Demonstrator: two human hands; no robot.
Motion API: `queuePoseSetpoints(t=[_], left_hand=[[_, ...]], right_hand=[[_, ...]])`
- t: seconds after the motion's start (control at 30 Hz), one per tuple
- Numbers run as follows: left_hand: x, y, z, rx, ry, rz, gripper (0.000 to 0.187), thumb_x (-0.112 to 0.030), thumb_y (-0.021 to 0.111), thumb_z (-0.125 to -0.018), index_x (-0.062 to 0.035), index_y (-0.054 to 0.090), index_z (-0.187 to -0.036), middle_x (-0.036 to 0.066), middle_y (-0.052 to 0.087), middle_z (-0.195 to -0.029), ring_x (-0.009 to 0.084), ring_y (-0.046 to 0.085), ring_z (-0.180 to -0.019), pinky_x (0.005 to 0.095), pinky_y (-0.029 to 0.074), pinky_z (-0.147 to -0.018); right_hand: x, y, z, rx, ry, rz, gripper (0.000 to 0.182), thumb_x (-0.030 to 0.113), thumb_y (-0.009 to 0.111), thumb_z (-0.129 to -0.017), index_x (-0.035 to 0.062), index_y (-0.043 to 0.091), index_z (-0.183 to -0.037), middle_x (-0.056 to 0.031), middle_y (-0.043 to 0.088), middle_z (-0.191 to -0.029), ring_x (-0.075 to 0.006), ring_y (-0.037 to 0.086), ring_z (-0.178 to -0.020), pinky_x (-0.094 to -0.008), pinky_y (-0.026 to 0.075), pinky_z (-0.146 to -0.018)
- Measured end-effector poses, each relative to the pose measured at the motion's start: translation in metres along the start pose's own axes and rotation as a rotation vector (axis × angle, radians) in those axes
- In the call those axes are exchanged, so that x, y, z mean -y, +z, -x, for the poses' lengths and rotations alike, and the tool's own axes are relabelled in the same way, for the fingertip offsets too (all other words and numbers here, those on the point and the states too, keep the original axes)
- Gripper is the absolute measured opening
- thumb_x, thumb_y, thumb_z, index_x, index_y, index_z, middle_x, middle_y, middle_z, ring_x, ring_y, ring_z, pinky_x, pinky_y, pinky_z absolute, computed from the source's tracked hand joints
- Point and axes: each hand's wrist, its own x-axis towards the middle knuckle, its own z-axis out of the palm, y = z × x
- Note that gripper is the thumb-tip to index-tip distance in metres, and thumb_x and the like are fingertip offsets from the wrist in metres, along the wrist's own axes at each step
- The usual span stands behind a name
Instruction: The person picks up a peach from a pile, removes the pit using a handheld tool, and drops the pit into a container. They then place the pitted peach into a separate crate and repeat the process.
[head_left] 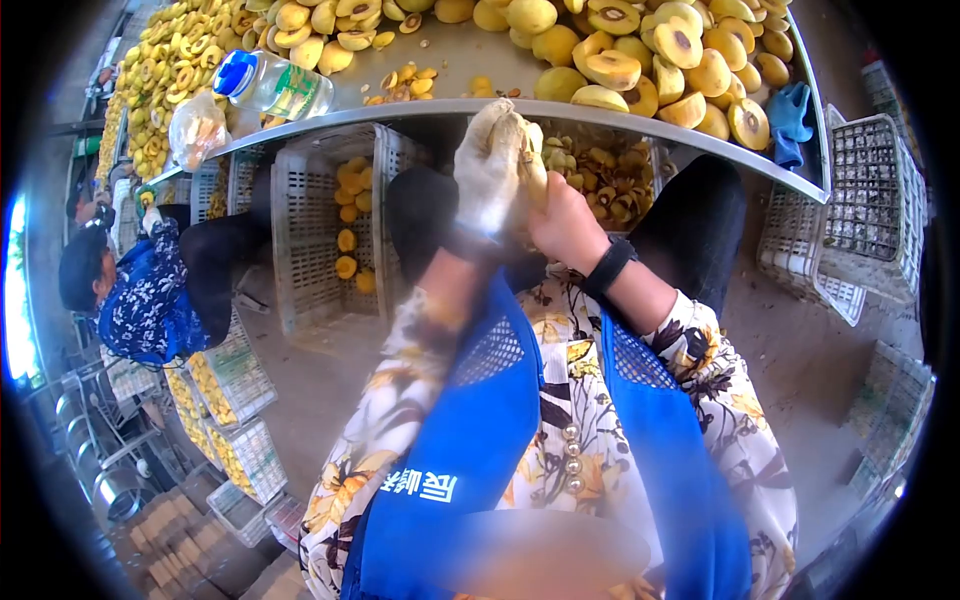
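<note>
My left hand [487,165], in a stained white glove, is closed at the table's front edge. Against its inner side shows a narrow yellowish piece of peach [534,165], partly hidden by the glove. My right hand [572,228], bare with a black band at the wrist, is closed just below and meets the lower end of that piece. What its curled fingers hold, I cannot tell. Below and behind the hands, a crate of peach pieces [612,182] stands between my knees. On the metal table [450,60] lie many halved yellow peaches [680,45], some with pits showing.
A bottle with a blue cap [275,85] and a plastic bag [198,130] lie at the table's left edge. A blue glove [790,122] is at the right corner. Crates [870,205] stand right, another crate [325,235] left. A person [150,290] sits at far left.
</note>
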Motion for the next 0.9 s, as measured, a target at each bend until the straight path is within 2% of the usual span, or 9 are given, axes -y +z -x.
queuePoseSetpoints(t=[0.07, 0.1, 0.2, 0.3, 0.4, 0.5, 0.57, 0.67, 0.9], left_hand=[[0.001, 0.006, 0.007, -0.070, 0.183, -0.190, 0.021, -0.013, 0.055, -0.087, 0.0021, 0.055, -0.102, 0.004, 0.060, -0.081, 0.0083, 0.055, -0.071, 0.0199, 0.046, -0.064], [-0.001, 0.007, 0.010, -0.055, 0.156, -0.159, 0.022, -0.016, 0.055, -0.087, 0.0028, 0.056, -0.099, 0.004, 0.059, -0.080, 0.0083, 0.055, -0.072, 0.0197, 0.046, -0.066], [-0.008, 0.002, 0.006, 0.038, -0.102, -0.079, 0.022, -0.014, 0.051, -0.089, 0.0008, 0.056, -0.104, 0.005, 0.057, -0.088, 0.0083, 0.053, -0.070, 0.0206, 0.045, -0.062], [-0.012, -0.004, -0.003, 0.063, -0.348, 0.247, 0.022, -0.015, 0.053, -0.088, 0.0011, 0.056, -0.103, 0.006, 0.059, -0.089, 0.0109, 0.057, -0.071, 0.0210, 0.047, -0.064], [-0.012, -0.005, -0.005, 0.120, -0.321, 0.323, 0.017, -0.016, 0.054, -0.087, -0.0011, 0.058, -0.094, 0.010, 0.059, -0.076, 0.0166, 0.057, -0.063, 0.0274, 0.049, -0.055], [-0.003, -0.009, 0.000, 0.163, -0.124, 0.431, 0.025, -0.012, 0.051, -0.088, 0.0030, 0.053, -0.108, 0.010, 0.058, -0.100, 0.0158, 0.057, -0.089, 0.0268, 0.048, -0.079], [-0.001, -0.013, 0.002, 0.203, -0.117, 0.568, 0.029, -0.013, 0.050, -0.089, 0.0027, 0.049, -0.113, 0.011, 0.055, -0.106, 0.0167, 0.055, -0.095, 0.0280, 0.046, -0.082], [-0.001, -0.010, 0.005, 0.140, -0.092, 0.428, 0.033, -0.014, 0.048, -0.090, 0.0019, 0.045, -0.118, 0.011, 0.052, -0.113, 0.0173, 0.053, -0.099, 0.0283, 0.045, -0.085], [-0.009, 0.007, 0.013, 0.065, -0.060, 0.221, 0.033, -0.019, 0.047, -0.091, -0.0006, 0.046, -0.118, 0.009, 0.052, -0.113, 0.0150, 0.052, -0.099, 0.0267, 0.044, -0.086]], right_hand=[[0.006, -0.001, 0.003, 0.003, 0.031, -0.109, 0.026, 0.014, 0.054, -0.078, -0.0069, 0.045, -0.092, -0.0299, 0.056, -0.075, -0.0444, 0.056, -0.074, -0.0439, 0.046, -0.062], [0.008, -0.004, 0.003, 0.027, 0.053, -0.114, 0.027, 0.014, 0.054, -0.078, -0.0067, 0.045, -0.093, -0.0298, 0.056, -0.076, -0.0441, 0.056, -0.074, -0.0436, 0.046, -0.063], [0.005, -0.007, 0.005, 0.064, 0.094, -0.064, 0.029, 0.015, 0.055, -0.077, -0.0062, 0.046, -0.094, -0.0291, 0.057, -0.077, -0.0432, 0.057, -0.075, -0.0427, 0.046, -0.064], [-0.008, -0.005, 0.003, 0.053, 0.067, 0.072, 0.029, 0.016, 0.056, -0.077, -0.0056, 0.046, -0.094, -0.0283, 0.057, -0.078, -0.0422, 0.057, -0.077, -0.0419, 0.046, -0.066], [-0.006, -0.005, 0.002, 0.068, 0.042, 0.081, 0.028, 0.015, 0.056, -0.077, -0.0052, 0.045, -0.093, -0.0281, 0.057, -0.078, -0.0419, 0.057, -0.078, -0.0420, 0.045, -0.066], [-0.001, -0.002, -0.001, 0.004, 0.021, 0.089, 0.025, 0.011, 0.057, -0.074, -0.0042, 0.043, -0.088, -0.0280, 0.056, -0.075, -0.0430, 0.055, -0.077, -0.0437, 0.045, -0.066], [-0.005, 0.002, -0.005, -0.056, -0.011, 0.134, 0.025, 0.009, 0.058, -0.071, -0.0031, 0.041, -0.085, -0.0276, 0.055, -0.072, -0.0438, 0.054, -0.075, -0.0454, 0.044, -0.065], [-0.005, 0.002, -0.004, -0.120, -0.038, 0.173, 0.026, 0.007, 0.059, -0.069, -0.0021, 0.039, -0.082, -0.0268, 0.054, -0.068, -0.0449, 0.053, -0.072, -0.0478, 0.042, -0.064], [-0.004, -0.002, 0.000, -0.123, 0.003, 0.140, 0.022, 0.009, 0.055, -0.075, -0.0034, 0.039, -0.085, -0.0278, 0.055, -0.070, -0.0452, 0.053, -0.074, -0.0480, 0.042, -0.064]])
